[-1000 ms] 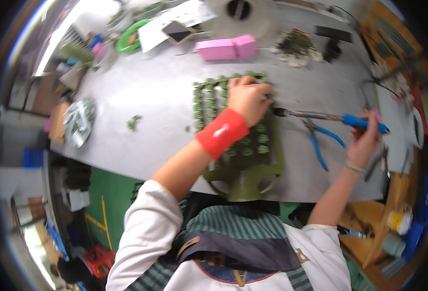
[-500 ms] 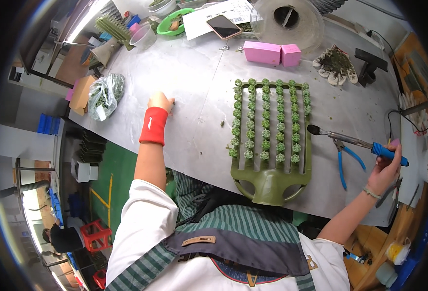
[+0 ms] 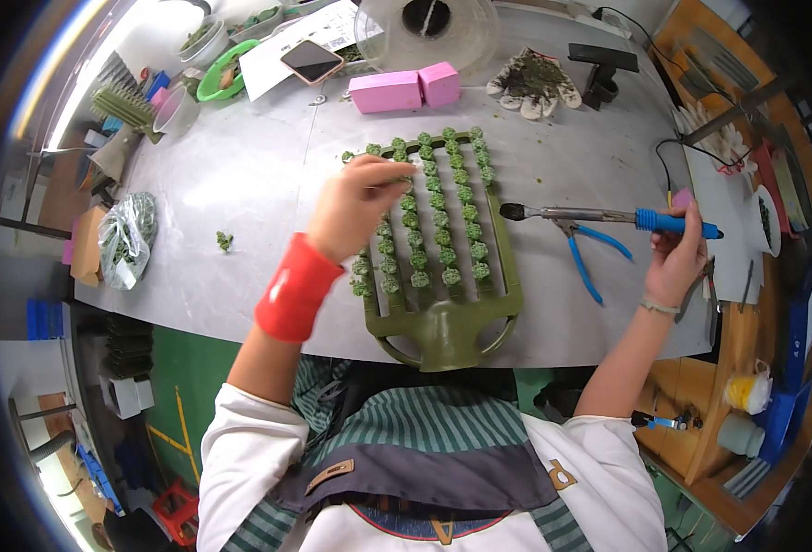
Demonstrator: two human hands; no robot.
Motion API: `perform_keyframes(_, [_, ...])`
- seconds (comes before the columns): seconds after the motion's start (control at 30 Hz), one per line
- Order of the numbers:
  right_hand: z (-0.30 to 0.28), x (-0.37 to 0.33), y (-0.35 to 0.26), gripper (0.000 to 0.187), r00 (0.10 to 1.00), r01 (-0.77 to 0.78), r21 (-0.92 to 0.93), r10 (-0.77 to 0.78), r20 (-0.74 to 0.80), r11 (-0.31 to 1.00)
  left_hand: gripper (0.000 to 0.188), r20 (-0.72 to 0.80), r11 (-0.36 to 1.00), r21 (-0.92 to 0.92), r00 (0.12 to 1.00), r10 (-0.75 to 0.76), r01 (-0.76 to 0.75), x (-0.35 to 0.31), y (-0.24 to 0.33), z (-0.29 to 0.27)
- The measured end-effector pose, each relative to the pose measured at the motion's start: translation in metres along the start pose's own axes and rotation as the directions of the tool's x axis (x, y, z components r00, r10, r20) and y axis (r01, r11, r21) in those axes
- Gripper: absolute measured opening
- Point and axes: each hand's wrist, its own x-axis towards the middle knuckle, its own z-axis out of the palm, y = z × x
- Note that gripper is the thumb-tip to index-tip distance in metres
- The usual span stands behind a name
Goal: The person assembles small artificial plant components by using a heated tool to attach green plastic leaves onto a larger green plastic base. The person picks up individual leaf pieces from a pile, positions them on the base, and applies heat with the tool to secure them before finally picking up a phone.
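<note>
In front of me lies an olive-green plastic rack with parallel bars, each lined with small green succulent-like rosettes. Over its far left part is my left hand, thumb and fingertips pinched together; what they hold, if anything, cannot be made out. My right hand, to the right of the rack, is closed around the blue handle of a tool. This tool has a metal shaft and a dark spoon-shaped tip, which points left beside the rack's right edge. A small green clump sits on the table left of the rack.
Blue-handled pliers lie under the tool's shaft. Pink blocks, a phone and a soiled glove are at the back. A clear bag of greenery stands at the left, beside a cardboard piece.
My left hand has moved right, from the bare table to above the rack, uncovering the green clump. My right hand keeps hold of the tool. The whole view has shifted.
</note>
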Motion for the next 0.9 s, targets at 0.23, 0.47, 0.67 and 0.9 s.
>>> perform_keyframes(0.23, [0.006,-0.003,0.008,0.028,0.999,-0.025,0.04,0.024,0.04,0.999,0.018,-0.007,0.985,0.077,0.987,0.158,-0.157,0.027,0.013,0.077])
perform_keyframes(0.47, [0.006,0.001,0.026,0.029,0.998,-0.044,0.073,0.04,0.057,0.996,0.02,-0.033,0.844,0.482,0.958,0.287,-0.236,0.036,0.006,0.102])
perform_keyframes(0.67, [0.012,-0.003,0.026,0.029,0.994,-0.059,0.062,0.053,0.097,0.996,0.019,-0.032,0.835,0.5,0.958,0.284,-0.23,0.039,0.0,0.105])
perform_keyframes(0.9, [-0.018,0.01,0.008,0.028,0.992,-0.054,-0.075,0.045,-0.12,0.996,0.024,-0.007,0.809,0.501,0.933,0.36,-0.309,0.039,0.002,0.096])
